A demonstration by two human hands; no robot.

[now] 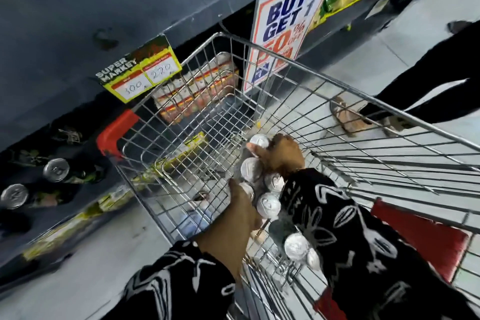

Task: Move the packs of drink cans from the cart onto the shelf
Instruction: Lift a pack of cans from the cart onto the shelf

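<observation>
A wire shopping cart [306, 78] with red corner guards stands against a dark shelf [78, 34]. Inside it a pack of silver-topped drink cans [255, 176] lies between my hands. My right hand [284, 154] rests over the pack's far end, fingers curled on a can top. My left hand [242, 212] presses the pack's near left side. More can tops [298, 248] show lower in the cart, partly under my right sleeve. Dark cans [55, 170] with silver tops stand on the shelf at left.
A yellow price tag [140, 70] hangs on the shelf edge, and a "BUY 1 GET 1" sign [285, 21] stands beyond the cart. Red-and-yellow packs [197, 88] lie on the low shelf behind the cart. Another person's leg and sandalled foot [348, 114] are at right.
</observation>
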